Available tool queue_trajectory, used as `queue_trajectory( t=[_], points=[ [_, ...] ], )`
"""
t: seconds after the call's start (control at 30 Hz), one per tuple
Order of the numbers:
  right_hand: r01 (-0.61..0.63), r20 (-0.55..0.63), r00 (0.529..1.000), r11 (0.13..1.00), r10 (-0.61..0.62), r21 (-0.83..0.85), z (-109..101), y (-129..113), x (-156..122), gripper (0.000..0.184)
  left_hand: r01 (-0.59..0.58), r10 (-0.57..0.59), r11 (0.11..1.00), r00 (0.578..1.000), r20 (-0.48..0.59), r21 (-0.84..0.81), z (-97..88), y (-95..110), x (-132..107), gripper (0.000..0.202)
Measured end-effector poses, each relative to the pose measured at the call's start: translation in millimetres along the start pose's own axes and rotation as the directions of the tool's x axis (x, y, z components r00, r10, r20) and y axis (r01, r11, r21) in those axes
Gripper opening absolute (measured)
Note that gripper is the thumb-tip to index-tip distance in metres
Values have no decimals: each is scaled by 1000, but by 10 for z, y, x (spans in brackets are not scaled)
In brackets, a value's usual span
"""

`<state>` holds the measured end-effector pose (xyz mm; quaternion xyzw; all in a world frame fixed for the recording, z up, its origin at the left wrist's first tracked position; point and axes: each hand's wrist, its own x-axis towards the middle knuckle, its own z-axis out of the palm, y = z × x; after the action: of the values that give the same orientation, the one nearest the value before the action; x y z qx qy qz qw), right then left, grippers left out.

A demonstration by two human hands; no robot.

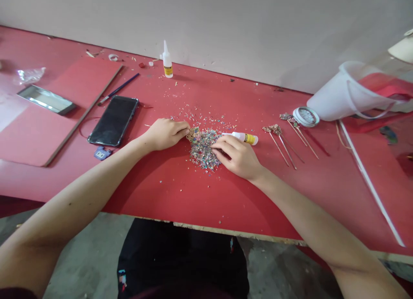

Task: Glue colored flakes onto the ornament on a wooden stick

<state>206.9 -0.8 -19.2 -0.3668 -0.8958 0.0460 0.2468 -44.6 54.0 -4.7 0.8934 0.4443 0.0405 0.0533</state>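
Phone (113,121), then 1 bottle (167,64) upright near the bench's (200,195) back edge; left hand (165,134), fingers pinching a gold ornament (194,136) beside a glittering chip pile (202,156) midway to the front edge; right hand (239,158), fingers bent over the pile, grasp impossible to tell; hairpins (276,129).

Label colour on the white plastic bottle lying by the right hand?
Yellow label with dark marking; head view.

On the left of your counter (193,204) lie a dark phone (113,120), a shallow box (48,100) and, closer to the far edge, clear plastic (30,75); a white bucket (332,94) is near this edge at right.
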Motion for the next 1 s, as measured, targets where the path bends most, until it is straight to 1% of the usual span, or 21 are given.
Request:
queue_trajectory(
  t=[0.1, 0.17, 0.23, 0.3, 0.37, 0.4, 0.5, 0.57, 0.63, 0.7, 0.77, 0.8, 0.93, 1.0],
  points=[
    [-80, -55, 995, 997, 79, -18, 3, 14, 1, 15, 3, -3, 1000, 1000, -7, 3, 1, 3, 0, 33],
    [-98, -57, 994, 995, 97, -30, 5, 18, 5, 16, 8, -8, 1000, 1000, -8, 1, 2, 5, 0, 33],
    [-77, -32, 997, 997, 76, -24, 5, 15, 9, 16, 7, -7, 1000, 1000, -7, 1, 3, 6, 1, 33],
    [-23, -5, 1000, 1000, 23, 11, 0, 11, 10, 15, 7, -7, 1000, 1000, -5, 7, 5, 4, 2, 34],
    [0, -1, 1000, 999, 0, 37, -5, 10, 9, 14, 7, -7, 1000, 1000, -2, 14, 8, 0, 3, 35],
    [-13, -12, 1000, 999, 14, 35, -6, 12, 9, 14, 6, -6, 1000, 1000, 0, 16, 10, -2, 4, 35],
    [-109, -51, 993, 994, 108, -7, 3, 24, 16, 15, 0, 0, 1000, 1000, 4, 14, 12, -4, 9, 35],
    [-144, -50, 989, 989, 142, -33, 13, 28, 27, 16, 4, -4, 1000, 1000, 10, 14, 10, -1, 13, 35],
    [-113, -19, 993, 993, 113, -46, 18, 25, 36, 17, 17, -18, 1000, 1000, 17, 21, 7, 2, 17, 36],
    [-31, 20, 999, 999, 32, -20, 15, 18, 40, 17, 25, -25, 999, 999, 21, 29, 7, 2, 19, 36],
    [25, 27, 999, 1000, -25, 17, 10, 14, 39, 16, 19, -19, 999, 1000, 20, 28, 10, -1, 18, 37],
    [20, 15, 1000, 1000, -21, 24, 9, 15, 37, 16, 17, -17, 1000, 1000, 18, 27, 12, -4, 17, 37],
    [-127, -67, 990, 991, 124, -34, 20, 36, 26, 18, 16, -16, 1000, 1000, 11, 15, 8, -7, 10, 35],
    [-165, -80, 984, 985, 160, -59, 27, 42, 20, 18, 17, -17, 1000, 1000, 9, 10, -1, 0, 6, 34]
  ],
)
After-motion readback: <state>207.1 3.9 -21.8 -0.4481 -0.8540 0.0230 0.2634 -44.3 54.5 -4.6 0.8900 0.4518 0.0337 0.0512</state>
